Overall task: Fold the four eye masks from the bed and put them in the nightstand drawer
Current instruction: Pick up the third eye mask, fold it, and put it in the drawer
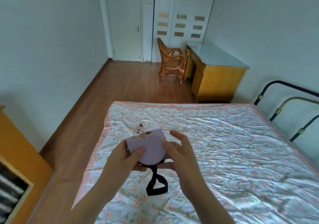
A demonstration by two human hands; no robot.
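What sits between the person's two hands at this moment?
In the head view, a folded lilac eye mask sits between the left hand and the right hand, its black strap dangling toward the bedspread.

No legible text, label, brand or number anywhere; small print on eye mask [149, 147] too blurred to read.

Bed [224, 146], crumpled floral quilt, eye mask [140, 131] lying near its edge
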